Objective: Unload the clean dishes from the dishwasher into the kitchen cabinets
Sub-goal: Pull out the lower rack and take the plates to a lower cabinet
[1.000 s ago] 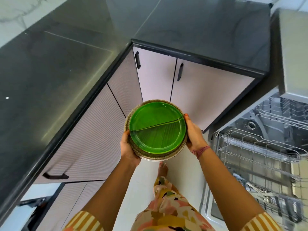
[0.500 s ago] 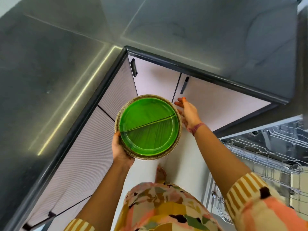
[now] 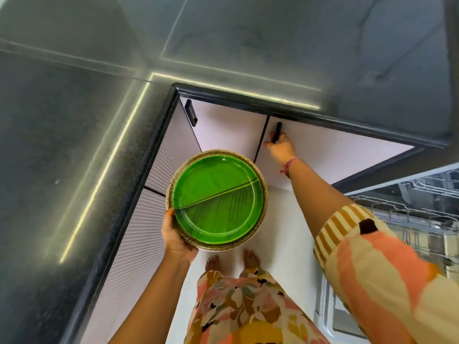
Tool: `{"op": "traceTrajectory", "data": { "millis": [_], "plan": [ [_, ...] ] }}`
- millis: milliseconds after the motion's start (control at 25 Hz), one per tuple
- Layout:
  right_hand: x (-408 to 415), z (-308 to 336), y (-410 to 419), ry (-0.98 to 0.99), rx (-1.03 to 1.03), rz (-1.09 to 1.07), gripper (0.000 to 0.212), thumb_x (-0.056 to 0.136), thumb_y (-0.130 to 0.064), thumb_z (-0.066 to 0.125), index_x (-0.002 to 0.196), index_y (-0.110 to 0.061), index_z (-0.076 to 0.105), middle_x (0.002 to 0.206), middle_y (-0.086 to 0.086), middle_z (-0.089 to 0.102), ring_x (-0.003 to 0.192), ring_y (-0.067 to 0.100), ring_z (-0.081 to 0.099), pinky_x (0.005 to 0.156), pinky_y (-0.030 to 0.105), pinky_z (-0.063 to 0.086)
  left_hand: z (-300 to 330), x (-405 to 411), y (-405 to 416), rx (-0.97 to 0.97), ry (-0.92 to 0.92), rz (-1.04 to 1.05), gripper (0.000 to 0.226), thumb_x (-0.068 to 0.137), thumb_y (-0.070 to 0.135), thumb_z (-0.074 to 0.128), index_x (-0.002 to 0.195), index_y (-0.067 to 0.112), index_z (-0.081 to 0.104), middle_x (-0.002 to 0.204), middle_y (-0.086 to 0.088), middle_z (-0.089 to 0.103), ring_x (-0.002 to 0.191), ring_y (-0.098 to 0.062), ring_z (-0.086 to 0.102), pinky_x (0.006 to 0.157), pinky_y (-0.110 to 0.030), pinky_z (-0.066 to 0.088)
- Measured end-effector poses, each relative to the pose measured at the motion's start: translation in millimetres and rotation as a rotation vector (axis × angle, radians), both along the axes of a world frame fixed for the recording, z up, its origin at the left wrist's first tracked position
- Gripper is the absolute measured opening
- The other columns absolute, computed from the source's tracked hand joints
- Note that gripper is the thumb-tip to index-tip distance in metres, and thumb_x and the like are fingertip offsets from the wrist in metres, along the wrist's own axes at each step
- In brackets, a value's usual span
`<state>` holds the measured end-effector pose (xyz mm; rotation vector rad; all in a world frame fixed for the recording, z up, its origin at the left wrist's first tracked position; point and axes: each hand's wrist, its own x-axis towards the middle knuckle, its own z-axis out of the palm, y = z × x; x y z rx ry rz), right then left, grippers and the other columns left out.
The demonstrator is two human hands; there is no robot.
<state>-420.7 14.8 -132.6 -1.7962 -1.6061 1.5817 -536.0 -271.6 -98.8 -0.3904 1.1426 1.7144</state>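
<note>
A stack of plates, a green divided plate (image 3: 218, 194) lying on a speckled beige plate (image 3: 263, 181), is held level in front of me. My left hand (image 3: 175, 238) grips the stack's near-left rim from below. My right hand (image 3: 279, 146) reaches forward and curls its fingers round the black handle (image 3: 277, 131) of the right lower cabinet door (image 3: 335, 155), which is shut.
A dark stone countertop (image 3: 74, 120) wraps round the corner at left and ahead. The left corner door (image 3: 223, 127) has its own black handle (image 3: 190, 115). The open dishwasher with its wire rack (image 3: 409, 214) stands at right. My bare feet are on the white floor (image 3: 280, 232).
My right hand has let go of the plate stack, reached forward and taken hold of the cabinet handle. The left hand now carries the stack alone. The view has moved closer to the cabinets.
</note>
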Motion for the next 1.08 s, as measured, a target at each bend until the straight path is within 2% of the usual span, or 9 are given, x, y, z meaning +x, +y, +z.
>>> {"op": "traceTrajectory", "data": {
  "millis": [80, 360, 560, 640, 760, 880, 960, 1040, 1080],
  "plan": [
    [8.4, 3.4, -20.4, -0.016, 0.046, 0.003, 0.043, 0.092, -0.018, 0.059, 0.133, -0.011, 0.049, 0.134, 0.01, 0.054, 0.121, 0.029, 0.05, 0.094, 0.03, 0.04, 3.6, -6.2, -3.9, 0.002, 0.003, 0.017, 0.038, 0.081, 0.042, 0.05, 0.082, 0.017, 0.078, 0.089, -0.01, 0.074, 0.078, -0.026, 0.072, 0.06, -0.038, 0.059],
    [61.8, 10.7, -134.5, -0.043, 0.116, -0.129, 0.047, 0.086, -0.016, 0.066, 0.13, -0.01, 0.052, 0.126, 0.011, 0.06, 0.115, 0.028, 0.056, 0.095, 0.027, 0.041, 13.9, -15.1, -32.0, 0.004, 0.004, -0.107, 0.058, 0.097, 0.038, 0.032, 0.069, 0.021, 0.079, 0.078, -0.003, 0.075, 0.071, -0.019, 0.072, 0.057, -0.031, 0.059],
    [108.0, 15.8, -196.4, -0.044, 0.194, -0.232, 0.056, 0.085, -0.01, 0.069, 0.136, -0.007, 0.045, 0.132, 0.013, 0.057, 0.12, 0.027, 0.054, 0.099, 0.031, 0.042, 9.0, -4.1, -56.2, 0.009, 0.042, -0.207, 0.042, 0.089, 0.039, 0.043, 0.076, 0.02, 0.078, 0.082, -0.003, 0.075, 0.076, -0.02, 0.072, 0.063, -0.034, 0.06],
    [127.3, 18.5, -213.5, -0.016, 0.216, -0.284, 0.058, 0.083, -0.004, 0.07, 0.135, -0.007, 0.046, 0.129, 0.011, 0.058, 0.112, 0.021, 0.056, 0.091, 0.023, 0.044, 9.3, 4.7, -64.5, 0.02, 0.047, -0.241, 0.037, 0.084, 0.04, 0.047, 0.079, 0.019, 0.078, 0.084, -0.004, 0.075, 0.077, -0.021, 0.072, 0.064, -0.036, 0.06],
    [159.3, 24.3, -230.6, -0.034, 0.221, -0.294, 0.06, 0.078, -0.005, 0.075, 0.132, -0.006, 0.047, 0.125, 0.01, 0.058, 0.1, 0.012, 0.052, 0.073, 0.01, 0.044, 9.6, 18.9, -76.4, 0.013, 0.021, -0.238, 0.044, 0.094, 0.038, 0.039, 0.082, 0.019, 0.076, 0.084, -0.004, 0.075, 0.076, -0.021, 0.072, 0.063, -0.035, 0.06],
    [198.5, 24.9, -239.5, -0.083, 0.196, -0.269, 0.065, 0.071, -0.006, 0.082, 0.127, -0.002, 0.048, 0.123, 0.013, 0.059, 0.099, 0.014, 0.053, 0.081, 0.02, 0.043, 9.6, 35.6, -88.8, 0.024, 0.028, -0.238, 0.038, 0.091, 0.038, 0.043, 0.084, 0.019, 0.075, 0.084, -0.004, 0.075, 0.076, -0.021, 0.072, 0.06, -0.034, 0.06],
    [228.4, 27.3, -243.0, -0.127, 0.182, -0.282, 0.068, 0.067, -0.007, 0.084, 0.125, -0.001, 0.049, 0.12, 0.013, 0.06, 0.101, 0.019, 0.055, 0.084, 0.026, 0.042, 16.2, 52.6, -96.3, 0.06, 0.051, -0.223, 0.03, 0.071, 0.043, 0.064, 0.087, 0.02, 0.073, 0.086, -0.004, 0.075, 0.078, -0.021, 0.072, 0.061, -0.035, 0.059],
    [259.1, 29.4, -246.2, -0.136, 0.171, -0.331, 0.069, 0.066, -0.008, 0.085, 0.124, -0.002, 0.048, 0.118, 0.011, 0.06, 0.105, 0.021, 0.055, 0.088, 0.028, 0.043, 12.8, 69.9, -103.6, 0.072, 0.069, -0.231, 0.044, 0.053, 0.047, 0.075, 0.087, 0.02, 0.075, 0.088, -0.004, 0.075, 0.081, -0.021, 0.071, 0.065, -0.037, 0.06],
    [272.9, 30.8, -248.0, -0.123, 0.154, -0.365, 0.069, 0.068, -0.008, 0.084, 0.125, -0.002, 0.047, 0.116, 0.007, 0.058, 0.105, 0.019, 0.053, 0.09, 0.028, 0.043, 9.7, 77.5, -107.0, 0.058, 0.065, -0.219, 0.037, 0.062, 0.047, 0.072, 0.087, 0.02, 0.075, 0.09, -0.003, 0.075, 0.083, -0.022, 0.071, 0.068, -0.037, 0.06]
  ]
}}
